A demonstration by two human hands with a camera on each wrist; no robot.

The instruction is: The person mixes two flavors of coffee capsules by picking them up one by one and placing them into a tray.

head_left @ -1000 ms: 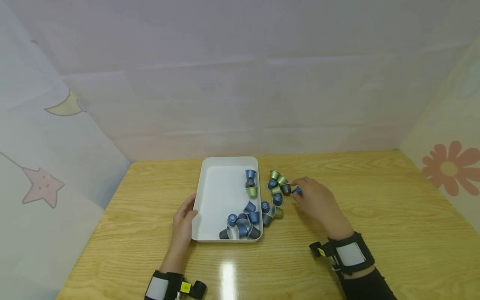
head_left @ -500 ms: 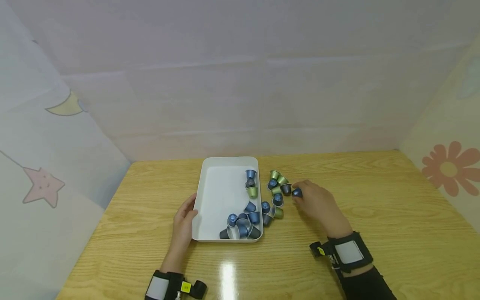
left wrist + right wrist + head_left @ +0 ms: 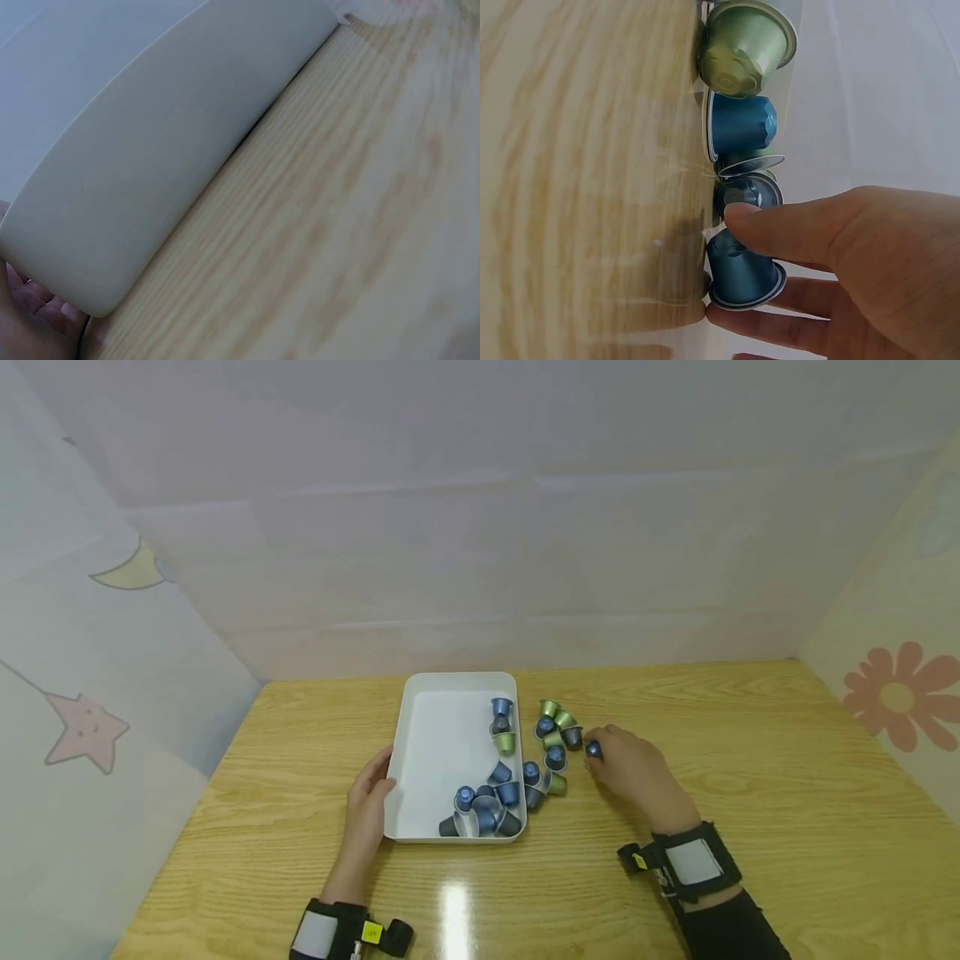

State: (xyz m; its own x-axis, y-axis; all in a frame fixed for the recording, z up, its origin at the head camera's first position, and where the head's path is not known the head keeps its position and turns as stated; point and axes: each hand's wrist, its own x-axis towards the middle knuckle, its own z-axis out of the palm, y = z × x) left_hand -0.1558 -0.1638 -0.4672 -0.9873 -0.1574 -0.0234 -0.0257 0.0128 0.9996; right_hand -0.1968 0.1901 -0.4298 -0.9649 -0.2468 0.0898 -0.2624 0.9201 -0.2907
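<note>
A white tray (image 3: pixel 431 743) lies on the table. My left hand (image 3: pixel 365 810) grips its left side, thumb at the rim; the left wrist view shows the hand at a corner of the tray wall (image 3: pixel 150 165). To the right of the tray, my right hand (image 3: pixel 630 768) holds a blue coffee capsule (image 3: pixel 742 274) between thumb (image 3: pixel 780 229) and fingers, low over the tabletop. Beside it is a dark coffee capsule (image 3: pixel 572 737). Green capsules (image 3: pixel 550 708) and more blue capsules (image 3: pixel 555 757) lie in a loose group between tray and hand.
Several blue and dark capsules (image 3: pixel 486 818) are heaped in the tray's front right corner. A short row with a green capsule (image 3: pixel 505 743) stands along its right wall. A pale wall (image 3: pixel 525 568) rises behind the wooden table (image 3: pixel 750 760).
My right hand has shifted slightly toward the front, and the blue capsule in its fingers has turned. My left hand stays in place on the tray.
</note>
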